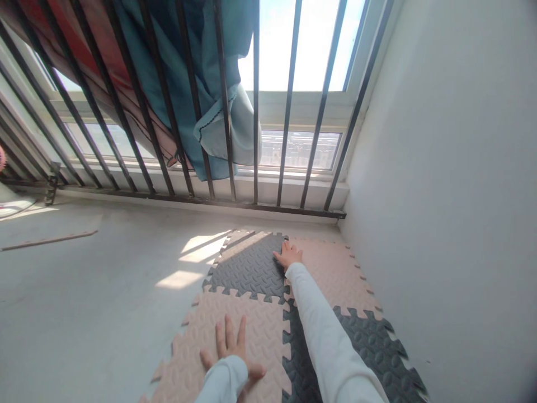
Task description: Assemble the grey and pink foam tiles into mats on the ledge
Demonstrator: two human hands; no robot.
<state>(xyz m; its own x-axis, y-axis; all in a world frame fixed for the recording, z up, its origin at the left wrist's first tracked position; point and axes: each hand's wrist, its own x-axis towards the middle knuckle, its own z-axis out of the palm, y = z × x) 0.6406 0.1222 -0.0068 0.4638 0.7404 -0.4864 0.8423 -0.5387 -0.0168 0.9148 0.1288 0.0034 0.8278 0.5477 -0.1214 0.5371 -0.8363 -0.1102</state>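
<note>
Four puzzle-edged foam tiles lie on the floor in a checker pattern. My left hand (231,348) rests with fingers spread on the near pink tile (193,358). Farther forward, my right hand (289,254) presses with parted fingers at the seam between the far dark grey tile (247,268) and the far pink tile (331,268). Beneath my right sleeve is the near dark grey tile (373,347), partly hidden by the arm. Neither hand holds anything.
A black metal railing (255,140) runs along the windows, with blue cloth (180,84) and red cloth behind it. A white wall (453,196) stands close on the right. On the floor at left lies a thin strip (50,240).
</note>
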